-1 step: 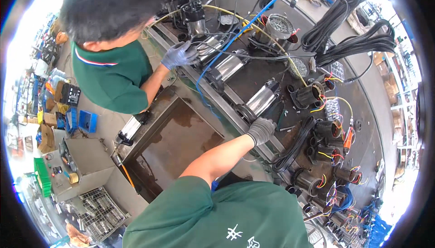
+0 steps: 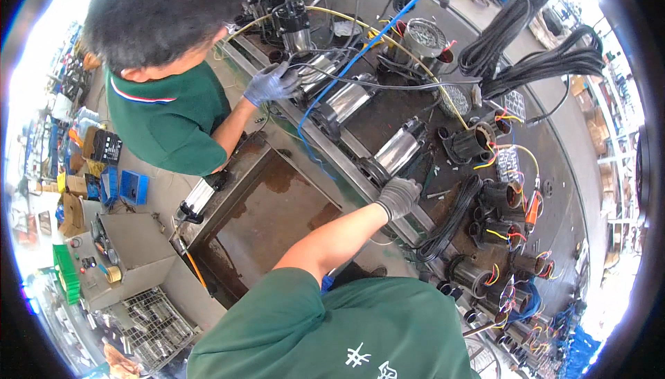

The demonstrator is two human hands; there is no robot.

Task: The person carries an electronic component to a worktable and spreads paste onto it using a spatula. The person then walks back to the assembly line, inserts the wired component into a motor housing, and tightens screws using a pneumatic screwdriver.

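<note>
My left hand [image 2: 400, 199], in a grey knitted glove, is at the bench's near edge with its fingers curled. It is right beside the dark round end of a shiny metal motor or pump cylinder [image 2: 400, 147] lying on its side. Whatever those fingers grip is hidden under the glove. My right hand does not show. Close by on the bench are a coil of black cable [image 2: 454, 223] and a thin metal tool [image 2: 438, 194]. Further left, a second similar cylinder [image 2: 348, 100] lies on its side.
Across from me a co-worker's gloved hand [image 2: 272, 84] touches another cylinder. A blue hose [image 2: 360, 57] crosses the bench. Dark housings [image 2: 471, 142] with coloured wires line the right side; cable bundles [image 2: 547, 71] hang above. A metal tank of brownish water [image 2: 267, 216] stands left of my arm.
The co-worker's head and shoulders have shifted slightly left. My left hand stays beside the same cylinder.
</note>
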